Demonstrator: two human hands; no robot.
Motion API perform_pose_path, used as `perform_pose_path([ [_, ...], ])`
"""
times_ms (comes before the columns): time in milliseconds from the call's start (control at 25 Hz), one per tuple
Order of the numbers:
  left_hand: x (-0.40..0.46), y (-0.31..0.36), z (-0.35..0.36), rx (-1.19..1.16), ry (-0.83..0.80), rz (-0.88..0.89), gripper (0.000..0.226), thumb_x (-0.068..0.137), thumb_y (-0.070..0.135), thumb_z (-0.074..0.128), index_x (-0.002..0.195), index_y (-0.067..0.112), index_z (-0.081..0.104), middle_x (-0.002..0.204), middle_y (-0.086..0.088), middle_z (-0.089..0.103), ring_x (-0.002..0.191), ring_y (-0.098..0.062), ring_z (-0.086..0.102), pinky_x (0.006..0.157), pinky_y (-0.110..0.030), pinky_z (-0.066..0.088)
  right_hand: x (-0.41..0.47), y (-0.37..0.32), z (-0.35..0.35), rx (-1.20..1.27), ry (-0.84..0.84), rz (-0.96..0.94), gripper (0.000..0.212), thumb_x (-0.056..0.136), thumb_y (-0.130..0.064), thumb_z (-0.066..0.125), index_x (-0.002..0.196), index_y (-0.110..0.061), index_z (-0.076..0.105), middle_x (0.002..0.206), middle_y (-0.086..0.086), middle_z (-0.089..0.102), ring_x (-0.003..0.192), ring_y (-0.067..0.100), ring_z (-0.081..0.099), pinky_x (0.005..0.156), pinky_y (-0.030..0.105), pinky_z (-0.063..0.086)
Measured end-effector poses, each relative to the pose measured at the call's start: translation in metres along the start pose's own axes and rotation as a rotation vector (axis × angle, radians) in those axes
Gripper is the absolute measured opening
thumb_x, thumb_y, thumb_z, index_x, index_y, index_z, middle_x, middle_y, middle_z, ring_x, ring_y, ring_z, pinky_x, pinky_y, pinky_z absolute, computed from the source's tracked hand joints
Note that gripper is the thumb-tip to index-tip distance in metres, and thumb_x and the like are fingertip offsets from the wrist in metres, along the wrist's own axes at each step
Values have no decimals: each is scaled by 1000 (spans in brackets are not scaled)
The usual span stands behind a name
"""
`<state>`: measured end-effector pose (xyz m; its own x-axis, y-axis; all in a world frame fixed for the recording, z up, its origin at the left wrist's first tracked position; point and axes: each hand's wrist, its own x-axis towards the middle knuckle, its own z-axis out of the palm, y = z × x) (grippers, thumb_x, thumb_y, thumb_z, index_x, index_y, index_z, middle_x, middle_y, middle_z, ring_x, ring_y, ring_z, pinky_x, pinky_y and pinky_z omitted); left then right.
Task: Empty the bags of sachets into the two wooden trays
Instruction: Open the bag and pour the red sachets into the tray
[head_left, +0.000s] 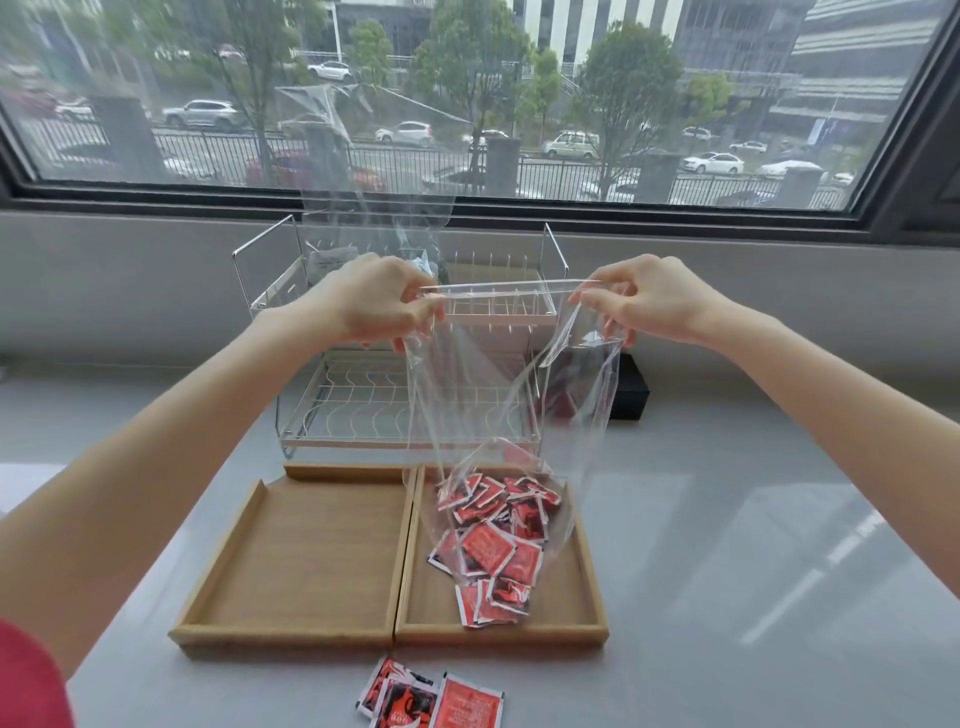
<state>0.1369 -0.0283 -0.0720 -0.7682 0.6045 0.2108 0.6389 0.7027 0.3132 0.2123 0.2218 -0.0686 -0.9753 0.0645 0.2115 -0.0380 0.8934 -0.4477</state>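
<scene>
Head view: both hands (374, 299) (644, 299) pinch the upright bag (519, 395), sachets (493, 545) seemingly bottommost.

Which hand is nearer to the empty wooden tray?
Left. The left hand is raised behind the empty wooden tray; the right hand is raised further off, beyond the other tray.

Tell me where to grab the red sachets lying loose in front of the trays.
Take the loose sachets from above, pinching the free near or side edges. They lie flat and overlapping on the counter, just off the right tray, so a hand gets no hold on the faces, only the thin rims.
</scene>
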Motion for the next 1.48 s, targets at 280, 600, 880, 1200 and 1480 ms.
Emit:
perform_pose_path([
  [280,1,8,-10,-54,155,28,21,90,26,48,84,22,68,61,4,64,51,-6,60,73,-30,48,5,0,-9,44,120,-41,24,89,-32,51,106,-23,66,65,-3,65,40,-4,56,59,2,45],
  [600,-10,-1,2,-119,256,106,19,88,24,54,94,14,69,63,7,59,52,-17,55,57,-30,46,-13,11,5,-43,380,-221,25,90,-30,51,110,-23,63,87,-1,67,79,18,62,80,39,52],
  [880,-42,-31,45,-40,385,374,35,84,30,48,93,2,68,88,-11,72,69,-15,65,66,-25,52,-43,36,42,-269,536,-543,25,91,-36,46,112,-24,51,84,8,64,56,26,60,45,32,50],
  [1200,-117,-60,178,-82,-49,103,95,71,81,20,122,9,57,125,-9,62,113,-20,60,99,-29,45,-114,98,157,-211,89,-406,37,88,-49,40,120,-30,44,95,-1,50,63,19,59,41,31,51],
  [1480,-131,-51,217,-464,-212,-344,55,82,44,55,124,10,50,121,-4,59,103,-13,56,96,-26,43,-151,112,199,220,-351,162,42,88,-37,53,126,-21,46,115,-3,37,110,13,51,91,18,34],
])
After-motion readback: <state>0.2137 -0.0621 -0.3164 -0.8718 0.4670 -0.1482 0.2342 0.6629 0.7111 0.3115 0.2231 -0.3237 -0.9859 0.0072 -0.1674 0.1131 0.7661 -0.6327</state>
